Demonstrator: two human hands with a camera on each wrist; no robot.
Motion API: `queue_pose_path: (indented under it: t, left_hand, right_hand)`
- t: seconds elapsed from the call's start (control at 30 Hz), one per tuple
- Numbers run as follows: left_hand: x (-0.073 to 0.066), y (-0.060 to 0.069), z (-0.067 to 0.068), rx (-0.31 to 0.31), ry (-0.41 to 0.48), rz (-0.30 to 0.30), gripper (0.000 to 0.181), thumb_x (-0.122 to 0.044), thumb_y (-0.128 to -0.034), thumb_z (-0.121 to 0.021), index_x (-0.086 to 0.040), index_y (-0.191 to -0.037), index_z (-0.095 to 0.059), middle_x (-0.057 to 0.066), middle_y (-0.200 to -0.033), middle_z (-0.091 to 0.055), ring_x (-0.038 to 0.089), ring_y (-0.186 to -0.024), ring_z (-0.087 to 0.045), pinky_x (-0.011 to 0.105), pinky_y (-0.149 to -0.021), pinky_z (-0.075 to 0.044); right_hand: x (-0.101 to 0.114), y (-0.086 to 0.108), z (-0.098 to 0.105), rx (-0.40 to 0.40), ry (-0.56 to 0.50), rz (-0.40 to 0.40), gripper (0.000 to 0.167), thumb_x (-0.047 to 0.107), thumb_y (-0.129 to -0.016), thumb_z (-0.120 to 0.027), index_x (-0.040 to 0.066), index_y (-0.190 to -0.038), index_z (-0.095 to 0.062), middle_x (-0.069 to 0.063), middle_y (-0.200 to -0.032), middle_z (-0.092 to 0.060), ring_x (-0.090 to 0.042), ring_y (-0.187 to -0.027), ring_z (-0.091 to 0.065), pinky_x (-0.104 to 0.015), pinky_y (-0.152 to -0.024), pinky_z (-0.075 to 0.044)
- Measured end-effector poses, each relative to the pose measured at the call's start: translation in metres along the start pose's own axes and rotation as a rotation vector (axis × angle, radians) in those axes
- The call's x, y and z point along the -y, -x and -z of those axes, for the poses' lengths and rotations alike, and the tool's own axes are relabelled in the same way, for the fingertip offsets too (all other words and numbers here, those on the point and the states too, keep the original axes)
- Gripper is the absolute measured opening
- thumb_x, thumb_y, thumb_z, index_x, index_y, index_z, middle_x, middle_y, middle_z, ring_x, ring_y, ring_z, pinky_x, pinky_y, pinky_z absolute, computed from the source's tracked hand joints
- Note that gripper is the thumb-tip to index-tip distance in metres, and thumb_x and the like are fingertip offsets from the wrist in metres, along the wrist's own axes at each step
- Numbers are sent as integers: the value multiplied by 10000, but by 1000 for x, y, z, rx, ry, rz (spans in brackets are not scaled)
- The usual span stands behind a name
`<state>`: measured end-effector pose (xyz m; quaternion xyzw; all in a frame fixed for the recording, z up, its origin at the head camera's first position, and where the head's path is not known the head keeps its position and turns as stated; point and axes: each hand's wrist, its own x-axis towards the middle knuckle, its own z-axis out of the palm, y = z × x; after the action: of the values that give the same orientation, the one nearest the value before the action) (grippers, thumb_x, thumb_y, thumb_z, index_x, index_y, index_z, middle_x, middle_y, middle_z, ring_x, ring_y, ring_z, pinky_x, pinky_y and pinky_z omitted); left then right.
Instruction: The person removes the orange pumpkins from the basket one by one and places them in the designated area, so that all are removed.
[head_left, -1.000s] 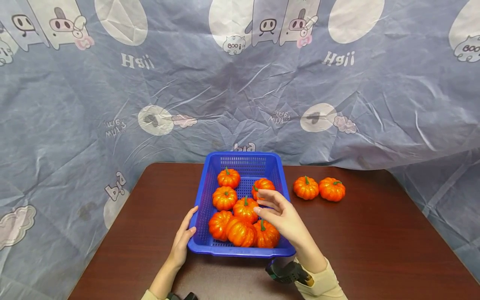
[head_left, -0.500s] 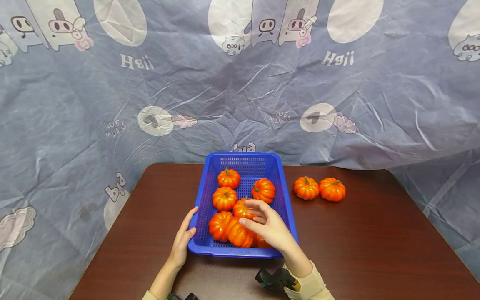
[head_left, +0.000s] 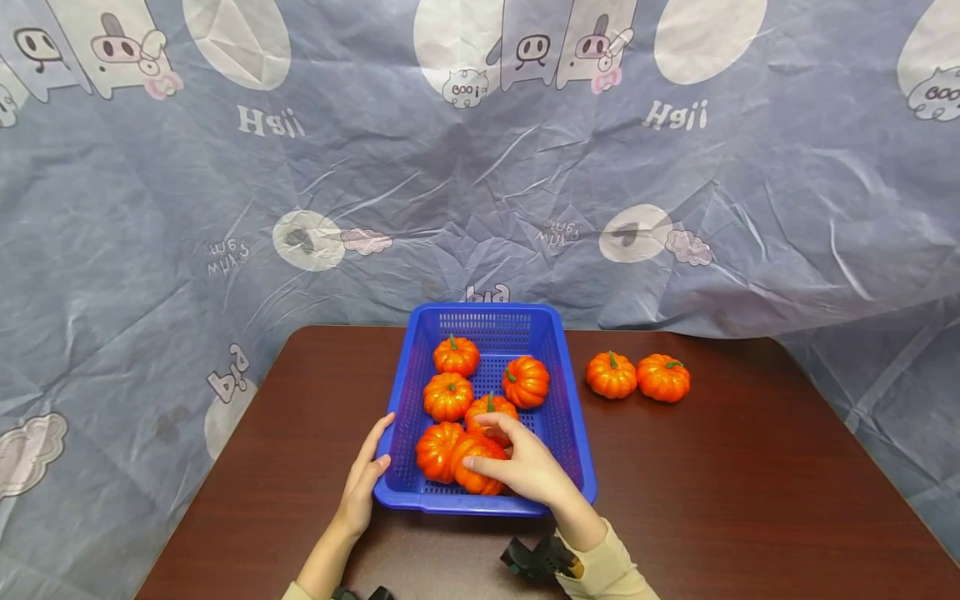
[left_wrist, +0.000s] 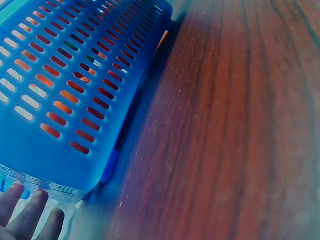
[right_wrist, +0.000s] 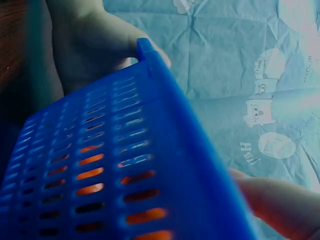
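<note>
A blue perforated plastic basket (head_left: 551,325) holds several small orange pumpkins. My left hand (head_left: 360,492) rests against the basket's left side, its fingers fairly straight; in the left wrist view the fingertips (left_wrist: 31,212) show beside the wall. Over the basket's front right part, my right hand (head_left: 528,467) has its thumb and fingers curved round the front pumpkin (head_left: 472,479). The hand hides another pumpkin at the front right corner and partly covers the middle pumpkin (head_left: 491,407). In the right wrist view, the basket's slotted wall (right_wrist: 110,145) hides what the hand holds.
Two more pumpkins, a left one (head_left: 611,375) and a right one (head_left: 663,378), lie side by side on the dark brown table (head_left: 750,467), right of the basket. A printed grey-blue cloth (head_left: 480,183) hangs behind the table.
My right hand has moved left and down, from above the basket's right side to the front pumpkin, its fingers coming round it. The left hand and the basket have stayed in place.
</note>
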<state>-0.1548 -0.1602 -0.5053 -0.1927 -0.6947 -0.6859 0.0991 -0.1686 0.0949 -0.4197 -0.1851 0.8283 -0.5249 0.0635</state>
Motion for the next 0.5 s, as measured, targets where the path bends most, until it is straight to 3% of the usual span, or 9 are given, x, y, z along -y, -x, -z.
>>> queue_pose_path:
  t: [0.17, 0.5]
  left_hand:
    - [0, 0, 0, 3, -1, 1, 526, -91, -932, -335, -58, -1456, -300, 178, -1483, -274, 148, -1234, -411, 190, -972, -339]
    - [0, 0, 0, 3, 0, 1, 527, -92, -933, -334, -57, -1458, -294, 180, -1484, -275, 140, -1238, -407, 189, -972, -338]
  right_hand:
    - [0, 2, -1, 3, 65, 4, 568, 307, -755, -755, 73, -1238, -567, -78, -1238, -569, -287, -1118, -524, -463, -927, -391]
    - [4, 3, 5, -43, 44, 0, 588, 299, -693, -805, 70, -1192, -593, -111, -1155, -600, -254, -984, -569, -446, -865, -434]
